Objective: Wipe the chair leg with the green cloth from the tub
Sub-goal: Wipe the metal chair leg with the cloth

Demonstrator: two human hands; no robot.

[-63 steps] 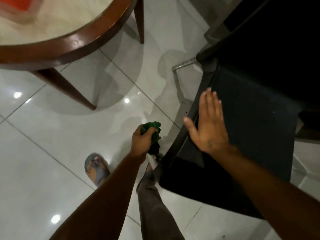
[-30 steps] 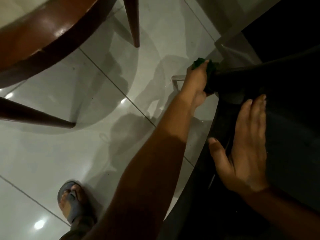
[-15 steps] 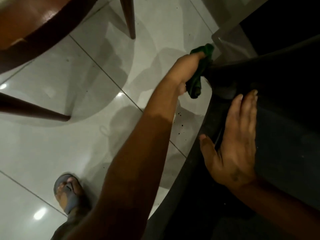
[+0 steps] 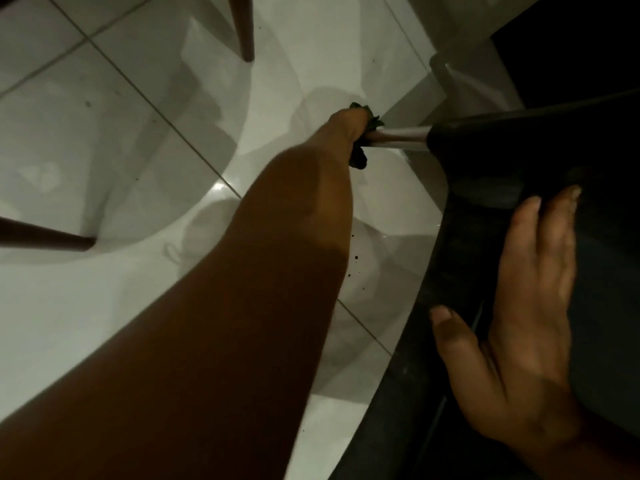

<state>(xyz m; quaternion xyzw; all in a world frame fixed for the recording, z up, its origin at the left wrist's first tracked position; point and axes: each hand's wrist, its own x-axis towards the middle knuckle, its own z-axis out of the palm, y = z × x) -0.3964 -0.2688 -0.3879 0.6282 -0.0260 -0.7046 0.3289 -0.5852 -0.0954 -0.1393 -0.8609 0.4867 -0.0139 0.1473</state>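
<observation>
Green cloth [image 4: 363, 140] bunched around metal chair leg [image 4: 398, 136], just beyond dark seat corner, above white tiled floor [image 4: 121, 140]. Your left hand [image 4: 346, 128] wraps cloth and leg, grip clamped on cloth. Your right hand [image 4: 519, 323] lies flat on black chair seat [image 4: 519, 150], fingers spread, grip apart, holding nothing. Two brown wooden legs [image 4: 242, 26] stand on floor, well apart from chair.

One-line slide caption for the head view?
Left hand wraps the green cloth around the metal chair leg while the right hand lies flat on the dark chair.
</observation>
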